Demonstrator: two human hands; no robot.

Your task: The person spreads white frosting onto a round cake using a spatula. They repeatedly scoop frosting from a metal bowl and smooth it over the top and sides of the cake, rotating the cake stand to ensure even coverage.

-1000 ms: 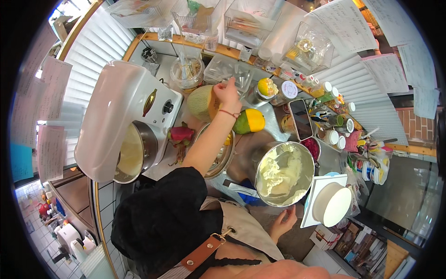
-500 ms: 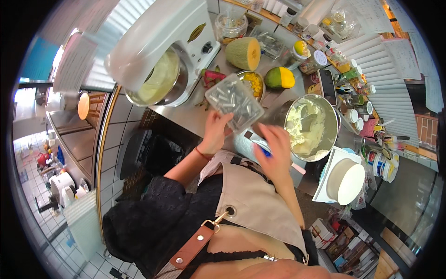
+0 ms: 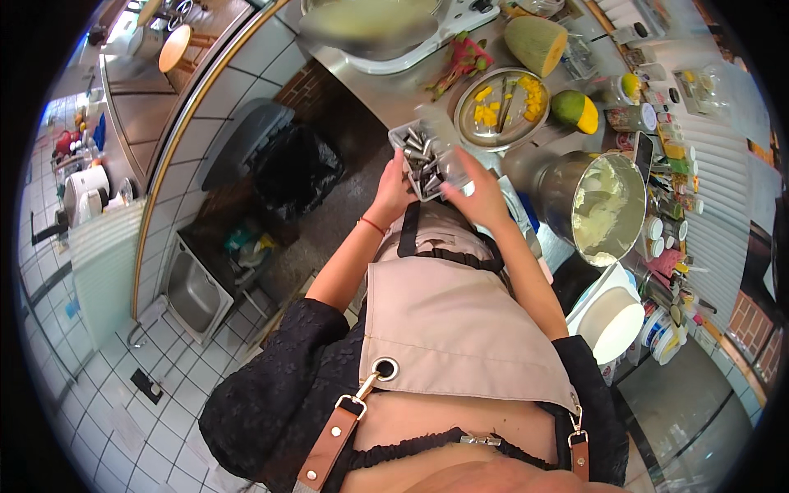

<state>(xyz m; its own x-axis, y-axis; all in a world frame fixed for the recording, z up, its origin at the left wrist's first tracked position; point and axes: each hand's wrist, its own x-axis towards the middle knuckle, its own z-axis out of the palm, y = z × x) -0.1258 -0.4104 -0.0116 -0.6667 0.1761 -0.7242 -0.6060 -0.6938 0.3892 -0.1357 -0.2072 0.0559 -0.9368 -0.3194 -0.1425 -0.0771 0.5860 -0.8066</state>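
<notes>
In front of my apron I hold a clear plastic box (image 3: pixel 403 136) of metal piping tips (image 3: pixel 426 174). My left hand (image 3: pixel 394 192) is closed around its near left side. On the opposite side my right hand (image 3: pixel 477 191) grips the clear lid (image 3: pixel 448 141), which is smeared by motion and raised off the tips. Beyond the box, a round metal tray (image 3: pixel 472 131) holds yellow fruit cubes and a long utensil. To the right of my hands a steel mixing bowl (image 3: pixel 559 197) leans toward me with pale cream (image 3: pixel 598 209) inside.
A stand mixer's bowl (image 3: pixel 370 37) is at the far left of the counter. Dragon fruit (image 3: pixel 470 54), a cut melon (image 3: pixel 532 45) and a cut mango (image 3: pixel 574 111) lie at the back. A white round cake (image 3: pixel 618 324) stands right; a black-lined bin (image 3: pixel 297 172) sits left.
My view has tilted down. The closed box has come nearer my apron, and its lid is now raised. My right hand has left the counter edge for the box.
</notes>
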